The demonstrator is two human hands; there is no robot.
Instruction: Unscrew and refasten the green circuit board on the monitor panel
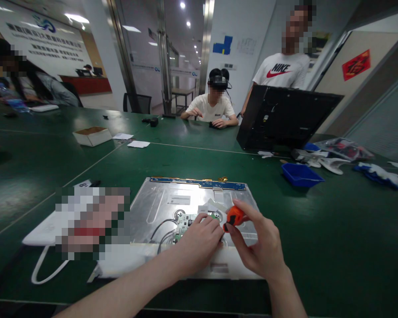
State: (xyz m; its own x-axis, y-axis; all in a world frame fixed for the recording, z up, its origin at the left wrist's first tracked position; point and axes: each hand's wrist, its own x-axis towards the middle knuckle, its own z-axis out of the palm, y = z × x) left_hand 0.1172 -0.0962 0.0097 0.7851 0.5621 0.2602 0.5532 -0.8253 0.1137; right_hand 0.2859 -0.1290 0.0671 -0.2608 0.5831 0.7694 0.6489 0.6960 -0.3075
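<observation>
A silver metal panel (159, 198) lies flat on the green table, with a blue strip board (199, 183) along its far edge. Near its middle sits a green circuit board (184, 223) with black cables beside it. My left hand (202, 240) rests over the right part of that board, fingers bent together; what they hold, if anything, is hidden. Between the thumb and fingers of my right hand (258, 238) is an orange and black tool handle (235, 216), just right of my left hand. The tool's tip is hidden behind my left hand.
Left of the panel is a white device (41, 227) with a cable, partly pixelated. A blue tray (301, 175), gloves (380, 174) and a large black screen housing (285, 119) stand to the right. Farther back are an open white box (92, 138), papers and people across the table.
</observation>
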